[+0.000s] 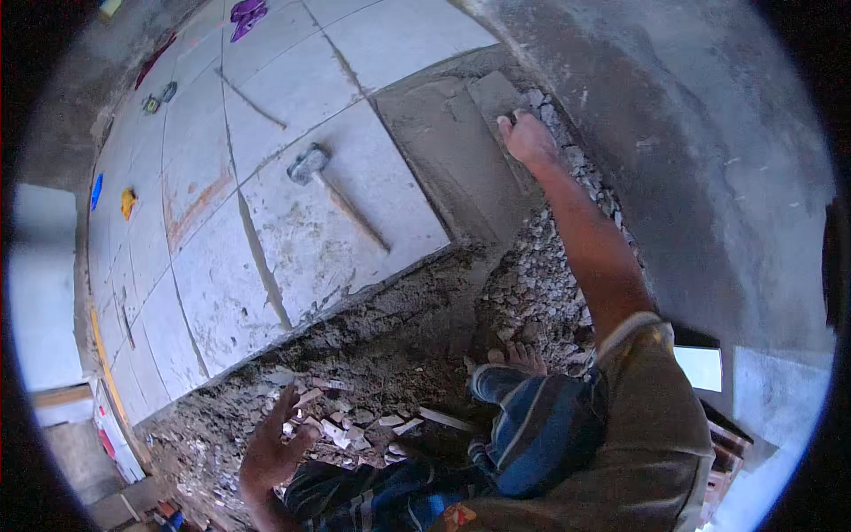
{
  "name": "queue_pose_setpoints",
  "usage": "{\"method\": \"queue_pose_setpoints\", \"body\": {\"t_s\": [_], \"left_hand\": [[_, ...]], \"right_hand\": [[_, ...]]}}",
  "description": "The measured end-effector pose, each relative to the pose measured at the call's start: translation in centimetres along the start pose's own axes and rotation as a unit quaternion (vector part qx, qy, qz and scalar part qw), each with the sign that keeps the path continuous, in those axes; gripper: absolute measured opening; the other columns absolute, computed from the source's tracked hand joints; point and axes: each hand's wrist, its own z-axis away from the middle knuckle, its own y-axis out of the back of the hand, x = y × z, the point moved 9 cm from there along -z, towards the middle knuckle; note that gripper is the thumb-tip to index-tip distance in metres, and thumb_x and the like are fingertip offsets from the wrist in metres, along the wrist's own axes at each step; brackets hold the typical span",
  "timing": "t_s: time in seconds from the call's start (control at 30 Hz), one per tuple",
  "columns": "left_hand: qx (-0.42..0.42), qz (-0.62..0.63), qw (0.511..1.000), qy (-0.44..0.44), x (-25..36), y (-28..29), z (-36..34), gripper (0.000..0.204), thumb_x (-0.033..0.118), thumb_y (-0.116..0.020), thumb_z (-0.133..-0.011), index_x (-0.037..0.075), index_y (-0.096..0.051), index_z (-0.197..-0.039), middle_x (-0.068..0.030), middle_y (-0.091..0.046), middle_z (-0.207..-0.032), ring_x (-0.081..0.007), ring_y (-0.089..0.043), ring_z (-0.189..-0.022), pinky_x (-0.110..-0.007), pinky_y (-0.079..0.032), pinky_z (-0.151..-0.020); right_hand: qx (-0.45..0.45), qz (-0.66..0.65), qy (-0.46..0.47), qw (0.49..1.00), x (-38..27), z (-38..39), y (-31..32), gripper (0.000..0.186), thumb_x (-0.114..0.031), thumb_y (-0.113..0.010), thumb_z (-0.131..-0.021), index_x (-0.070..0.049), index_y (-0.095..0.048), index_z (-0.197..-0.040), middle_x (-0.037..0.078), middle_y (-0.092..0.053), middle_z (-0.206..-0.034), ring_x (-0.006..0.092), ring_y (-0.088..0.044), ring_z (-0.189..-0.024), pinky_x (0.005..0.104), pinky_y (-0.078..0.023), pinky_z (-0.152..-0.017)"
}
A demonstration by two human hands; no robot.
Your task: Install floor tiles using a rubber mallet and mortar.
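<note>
My right hand point(530, 140) is closed on a long, flat, mortar-grey float point(496, 96), which lies on the wet mortar. Its handle is mostly hidden by my fingers. This smoothed mortar bed point(443, 142) fills the gap between the laid tiles and the strip of broken rubble by the wall. My left hand point(277, 443) hangs low, fingers apart and holding nothing, above the dug-up ground near my knee. A hammer point(347, 206) with a wooden handle and a heavy, dirty head rests on the nearest white tile point(346, 151), left of the mortar.
Crushed rubble point(523, 275) runs beside my bare foot point(519, 357). Broken tile pieces point(341, 433) lie in front of my left hand. Farther off on the tiles are a thin rod point(248, 99), a purple cloth point(247, 16) and a yellow object point(128, 202). A grey wall point(700, 160) stands to the right.
</note>
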Motion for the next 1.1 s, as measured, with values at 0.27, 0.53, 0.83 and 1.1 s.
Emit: {"method": "queue_pose_setpoints", "body": {"t_s": [0.27,0.53,0.83,1.1], "left_hand": [[0.009,-0.016,0.999,0.034,-0.7,0.4,0.4,0.086,0.037,-0.073,-0.095,0.003,-0.028,-0.160,-0.0262,-0.054,-0.147,-0.0378,-0.060,-0.129,-0.047,-0.046,-0.107],[-0.016,0.000,1.000,-0.014,1.5,-0.1,-2.3,0.085,0.040,-0.073,-0.094,-0.001,-0.032,-0.157,-0.0269,-0.056,-0.144,-0.0356,-0.055,-0.135,-0.043,-0.042,-0.112],[0.002,-0.038,0.998,-0.045,1.3,0.4,-0.4,0.086,0.040,-0.075,-0.093,-0.001,-0.034,-0.156,-0.0281,-0.056,-0.143,-0.0391,-0.056,-0.134,-0.043,-0.043,-0.112],[0.021,-0.009,0.995,-0.099,1.5,1.1,1.0,0.092,0.047,-0.075,-0.090,-0.003,-0.033,-0.155,-0.0296,-0.055,-0.144,-0.0412,-0.053,-0.136,-0.045,-0.041,-0.113]], "right_hand": [[-0.135,-0.069,0.099,0.983,-8.7,16.0,0.7,0.054,-0.048,-0.052,-0.102,-0.009,-0.053,-0.139,0.030,-0.070,-0.102,0.0492,-0.067,-0.098,0.0571,-0.053,-0.086],[-0.209,-0.352,-0.037,0.912,-5.1,20.0,0.3,0.059,-0.042,-0.059,-0.102,-0.004,-0.046,-0.145,0.027,-0.070,-0.107,0.0432,-0.071,-0.085,0.0508,-0.055,-0.075],[-0.070,-0.142,0.183,0.970,-11.0,21.0,-1.5,0.035,-0.025,-0.054,-0.102,-0.008,-0.054,-0.133,0.028,-0.070,-0.091,0.0481,-0.068,-0.084,0.0566,-0.054,-0.074],[-0.057,-0.008,0.168,0.984,-10.9,13.9,-5.0,0.032,-0.032,-0.049,-0.102,-0.014,-0.057,-0.128,0.022,-0.072,-0.090,0.0457,-0.070,-0.086,0.0583,-0.054,-0.076]]}}
